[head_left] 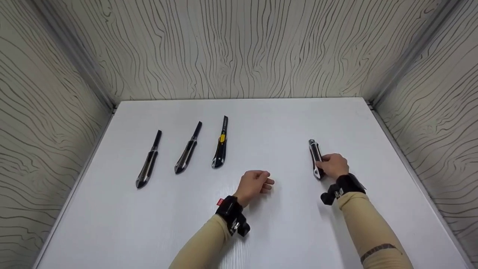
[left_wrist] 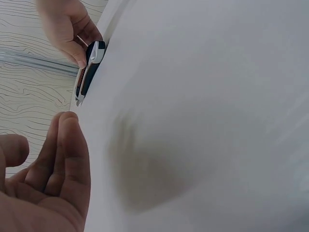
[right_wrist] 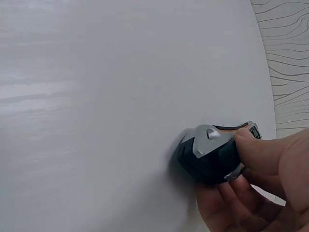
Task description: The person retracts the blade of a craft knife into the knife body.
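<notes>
At the right of the table, my right hand (head_left: pixel 335 165) pinches a silver and black utility knife (head_left: pixel 316 160) by its side, thumb on top. The right wrist view shows the butt end of this utility knife (right_wrist: pixel 215 150), with the thumb (right_wrist: pixel 258 150) on its upper side and the other fingers beneath. No extended blade shows on it. My left hand (head_left: pixel 254 185), fingers loosely bent, holds nothing over the middle of the table. In the left wrist view the left hand (left_wrist: pixel 58 169) appears close up, with the held knife beyond it.
Three more utility knives lie apart on the white table (head_left: pixel 276 127): one dark and silver (head_left: pixel 148 164) at far left, a similar one (head_left: pixel 186 154) beside it, and a black one with a yellow slider (head_left: pixel 221 147). Wood-grain panels (head_left: pixel 239 48) enclose the back and sides.
</notes>
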`<state>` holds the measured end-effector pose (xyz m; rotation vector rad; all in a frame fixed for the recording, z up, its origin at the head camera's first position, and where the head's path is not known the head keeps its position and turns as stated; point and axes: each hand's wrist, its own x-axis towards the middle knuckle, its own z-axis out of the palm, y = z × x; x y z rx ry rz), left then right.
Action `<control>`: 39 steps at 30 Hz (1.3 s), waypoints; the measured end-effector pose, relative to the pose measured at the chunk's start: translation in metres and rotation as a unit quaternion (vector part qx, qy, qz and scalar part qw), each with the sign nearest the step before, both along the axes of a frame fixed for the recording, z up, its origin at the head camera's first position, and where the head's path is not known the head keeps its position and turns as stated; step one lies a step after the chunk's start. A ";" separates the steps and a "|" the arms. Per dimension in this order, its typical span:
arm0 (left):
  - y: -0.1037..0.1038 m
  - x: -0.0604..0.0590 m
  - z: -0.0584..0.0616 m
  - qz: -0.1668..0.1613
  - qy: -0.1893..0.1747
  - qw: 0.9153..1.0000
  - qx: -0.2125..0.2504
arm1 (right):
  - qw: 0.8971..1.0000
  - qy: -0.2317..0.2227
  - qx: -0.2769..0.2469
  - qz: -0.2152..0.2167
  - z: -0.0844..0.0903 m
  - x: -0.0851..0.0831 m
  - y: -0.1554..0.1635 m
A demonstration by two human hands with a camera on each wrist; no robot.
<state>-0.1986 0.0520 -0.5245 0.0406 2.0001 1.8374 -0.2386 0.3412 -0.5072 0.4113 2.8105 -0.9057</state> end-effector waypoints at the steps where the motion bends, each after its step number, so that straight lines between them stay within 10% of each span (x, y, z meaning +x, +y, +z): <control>1: -0.001 0.000 0.000 0.000 0.001 1.000 -0.002 | 1.000 0.002 -0.002 -0.001 0.001 0.001 0.000; 13: -0.026 -0.010 0.011 0.015 0.014 0.999 -0.026 | 0.998 0.048 -0.043 -0.026 0.017 -0.001 -0.017; 39: -0.112 -0.037 0.025 0.089 0.090 0.978 -0.167 | 0.980 -0.012 -0.162 0.115 0.026 -0.009 -0.153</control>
